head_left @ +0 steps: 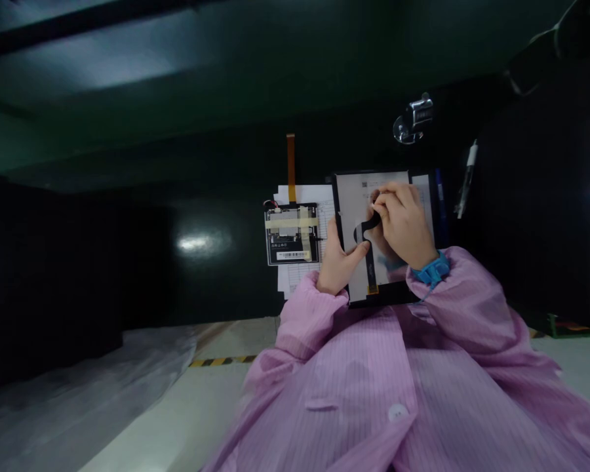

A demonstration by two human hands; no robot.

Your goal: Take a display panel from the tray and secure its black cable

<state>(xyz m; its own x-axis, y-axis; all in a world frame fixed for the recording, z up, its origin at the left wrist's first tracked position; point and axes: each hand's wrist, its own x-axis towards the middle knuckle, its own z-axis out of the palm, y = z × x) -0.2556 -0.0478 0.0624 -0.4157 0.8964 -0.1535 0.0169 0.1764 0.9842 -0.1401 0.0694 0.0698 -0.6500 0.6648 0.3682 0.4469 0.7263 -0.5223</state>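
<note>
A flat display panel (354,196) with a pale back and dark frame lies on the dark bench in front of me. My left hand (338,262) grips its lower left edge, thumb laid across the pale face. My right hand (400,223), with a blue wrist strap (433,269), is closed in a pinch on a black flex cable (366,231) that curls up from the panel. A thin dark strip with an orange end (372,275) runs down the panel.
To the left, a small black module (292,235) taped with beige tape lies on white paper sheets (295,278), an orange ribbon (290,167) above it. A metal counter (415,118) sits behind. A pen-like tool (467,180) hangs right. Plastic-covered floor (103,387) lies below left.
</note>
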